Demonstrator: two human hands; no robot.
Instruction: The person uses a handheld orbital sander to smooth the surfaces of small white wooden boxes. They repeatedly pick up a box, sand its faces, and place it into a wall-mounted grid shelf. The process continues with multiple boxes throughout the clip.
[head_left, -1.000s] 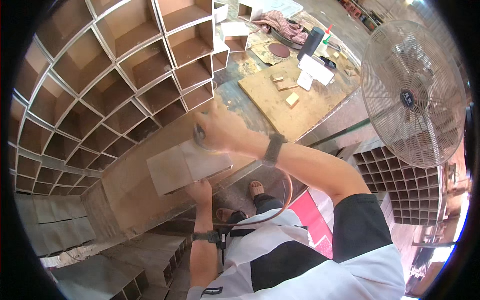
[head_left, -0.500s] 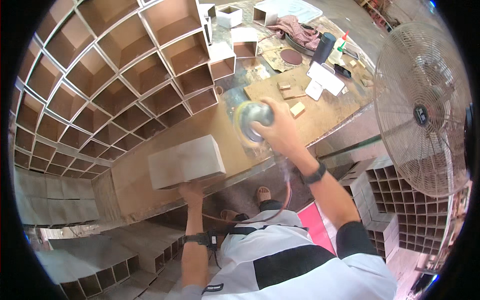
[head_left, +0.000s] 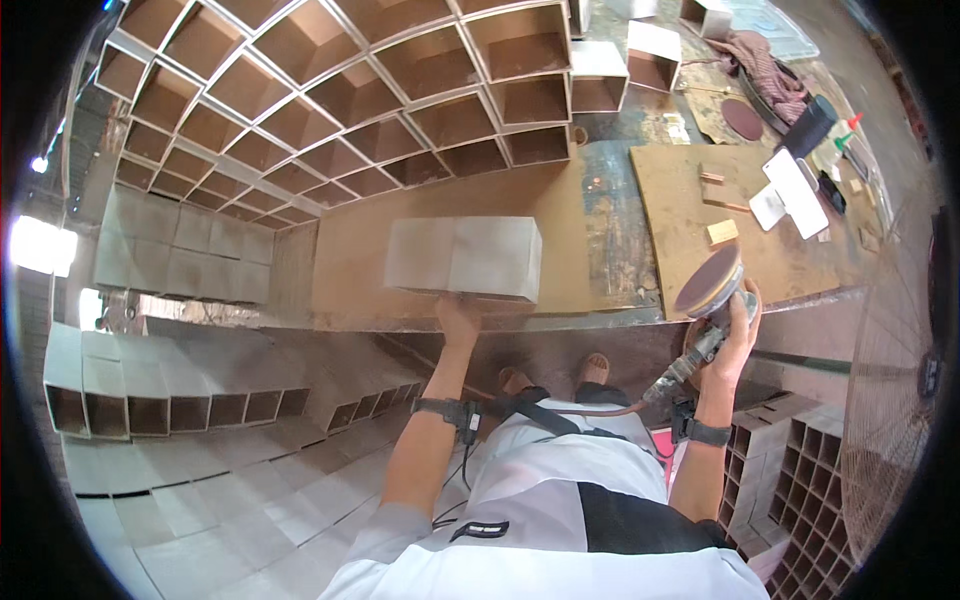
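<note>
A pale grey box [head_left: 425, 250] is at the near edge of the brown workbench, and a faint line runs across its face. My left hand [head_left: 458, 318] grips the box from its near lower edge; its fingertips are hidden there. Off to the right, just over the bench's front edge, my right hand [head_left: 738, 335] is wrapped around a disc sander [head_left: 708, 345]. The sander's round brown pad [head_left: 712, 280] is tilted up, apart from the box. A hose [head_left: 590, 411] leads from the tool's handle to the left across my body.
Stacked open white boxes [head_left: 430, 70] rise behind the work, with more box rows [head_left: 190, 410] at lower left. On the right are a board [head_left: 665, 200], a small wooden block [head_left: 722, 233], a white phone-like object [head_left: 795, 195], a dark cylinder [head_left: 808, 125] and a large fan [head_left: 895, 400].
My right hand has drawn the sander back toward me and to the right, turning its pad upward. My left hand stays on the box, which now lies straighter. The view has swung left.
</note>
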